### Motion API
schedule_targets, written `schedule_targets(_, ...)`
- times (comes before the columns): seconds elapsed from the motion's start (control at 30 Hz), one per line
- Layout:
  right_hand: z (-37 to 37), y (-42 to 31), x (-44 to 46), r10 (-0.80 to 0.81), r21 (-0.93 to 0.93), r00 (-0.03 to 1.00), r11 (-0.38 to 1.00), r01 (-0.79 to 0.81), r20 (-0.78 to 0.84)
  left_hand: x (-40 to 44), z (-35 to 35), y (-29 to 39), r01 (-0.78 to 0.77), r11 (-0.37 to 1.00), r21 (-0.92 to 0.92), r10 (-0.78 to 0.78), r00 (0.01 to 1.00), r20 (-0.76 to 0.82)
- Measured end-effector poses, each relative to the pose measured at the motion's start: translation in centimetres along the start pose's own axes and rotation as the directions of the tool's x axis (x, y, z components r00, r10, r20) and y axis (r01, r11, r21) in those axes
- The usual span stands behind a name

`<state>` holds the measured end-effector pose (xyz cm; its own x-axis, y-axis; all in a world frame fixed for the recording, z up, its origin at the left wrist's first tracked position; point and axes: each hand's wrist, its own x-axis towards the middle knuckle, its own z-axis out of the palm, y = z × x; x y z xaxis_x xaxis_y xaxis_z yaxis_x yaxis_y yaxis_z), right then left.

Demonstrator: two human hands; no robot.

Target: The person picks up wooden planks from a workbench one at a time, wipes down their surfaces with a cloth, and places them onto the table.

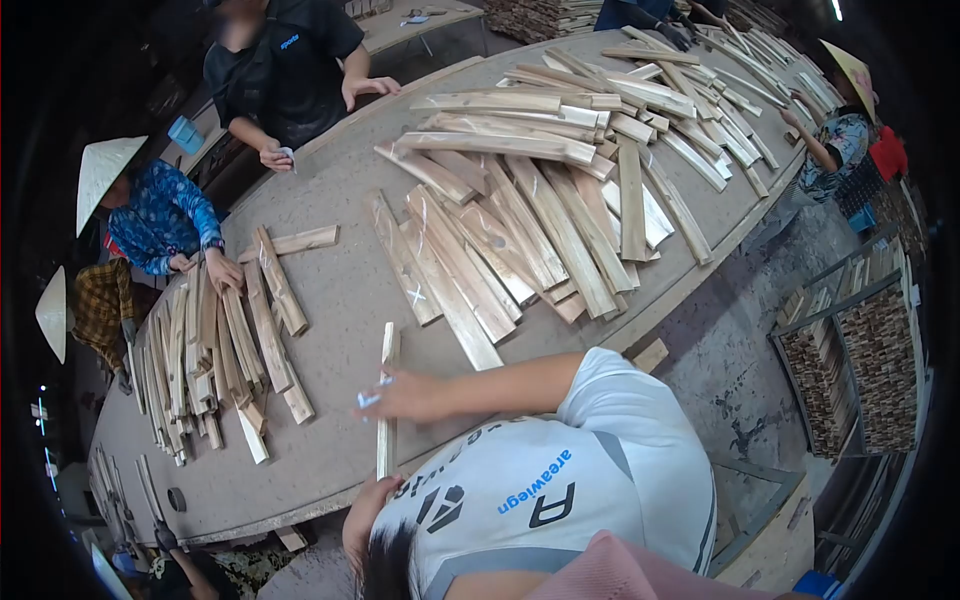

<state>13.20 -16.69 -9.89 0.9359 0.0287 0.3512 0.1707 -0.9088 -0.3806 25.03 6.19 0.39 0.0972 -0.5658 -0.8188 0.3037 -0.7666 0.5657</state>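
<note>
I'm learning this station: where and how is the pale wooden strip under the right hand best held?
Probably by its near end, coming from the near table edge: the long, narrow pale wooden strip reaches away from that edge, and the left hand is at that end. Pinching its long sides should leave the top face clear for the right hand.

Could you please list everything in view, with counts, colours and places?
Large grey-brown table: one, centre
Flat wooden strips: many, pale brown, piled on the table's left and far right
Single narrow wooden strip: one, pale, near table edge
Small white object: one, in right hand
Dark ring: one, table's left end
Conical hats: at least three, pale, left and right
Co-workers: at least five, mixed clothing, around table
Metal-framed rack: one, dark, right floor
White lettered shirt: one, bottom, wearer's
Left hand: one, bare, at single strip's near end
Right hand: one, bare, over single strip
</note>
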Motion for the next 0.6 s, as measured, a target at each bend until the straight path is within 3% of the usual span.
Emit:
schedule_targets(0.03,-1.3,-1.2,-0.3,-0.007,0.023,1.0,1.0,0.007,0.002,-0.2,0.0,0.2,0.003,0.984,0.176,0.003,1.0,-0.031)
schedule_targets(0.07,-2.8,-2.2,-0.9,0.011,0.29,0.997,0.957,-0.034,0.08,-0.4,0.3,0.4,-0.054,0.978,0.199,0.058,0.998,-0.015)
schedule_targets(0.1,-4.0,-2.4,-1.2,-0.01,0.535,0.986,0.841,-0.082,0.168,-0.8,0.9,1.0,-0.109,0.971,0.213,0.113,0.994,-0.01)
schedule_targets(0.13,-3.4,1.4,-1.1,0.225,0.689,0.936,0.634,-0.352,0.271,-1.1,1.5,1.7,-0.088,0.97,0.227,0.094,0.995,-0.014)
schedule_targets(0.17,-1.8,4.3,-0.8,0.397,0.748,0.806,0.336,-0.572,0.438,-1.9,2.0,2.8,-0.041,0.967,0.25,0.048,0.999,-0.025)
schedule_targets(0.2,-1.0,3.2,-0.5,0.342,0.751,0.814,0.331,-0.572,0.469,-1.8,1.7,2.9,-0.018,0.944,0.328,0.035,0.998,-0.044)
schedule_targets(0.27,-1.1,0.6,-0.1,0.237,0.487,0.935,0.804,-0.34,0.262,-0.9,0.6,1.8,-0.121,0.968,0.222,0.12,0.993,0.017)
schedule_targets(0.3,-1.9,-0.1,0.1,0.133,0.275,0.978,0.946,-0.174,0.16,-0.8,0.6,1.6,-0.114,0.976,0.187,0.118,0.993,-0.01)
schedule_targets(0.33,-2.3,-0.8,0.1,0.001,0.035,0.997,0.999,-0.004,0.075,-0.9,0.7,1.3,-0.13,0.967,0.218,0.135,0.991,-0.008)
schedule_targets(0.37,-2.6,-1.4,0.0,-0.022,0.053,0.996,0.998,0.018,0.089,-0.9,0.8,1.2,-0.146,0.956,0.254,0.151,0.988,-0.001)
schedule_targets(0.43,-3.1,-2.0,-0.2,-0.122,0.285,0.988,0.954,0.092,0.093,-1.4,1.2,1.6,-0.139,0.949,0.284,0.159,0.986,-0.048)
schedule_targets(0.47,-0.7,1.3,-0.2,0.122,0.368,0.976,0.912,-0.181,0.179,-0.6,0.8,0.6,-0.124,0.963,0.241,0.135,0.99,-0.032)
schedule_targets(0.5,-1.4,3.1,-0.1,0.102,0.37,0.977,0.914,-0.167,0.189,-0.2,0.5,-0.1,-0.109,0.974,0.197,0.114,0.993,-0.014)
schedule_targets(0.57,-2.4,5.4,-0.1,0.367,-0.019,0.93,0.93,-0.367,-0.011,-0.4,0.5,0.0,-0.09,0.986,0.14,0.091,0.996,-0.002)
schedule_targets(0.6,-2.1,3.5,-0.1,0.276,-0.067,0.961,0.959,-0.274,0.01,-0.5,0.5,0.1,-0.07,0.992,0.102,0.068,0.997,0.021)
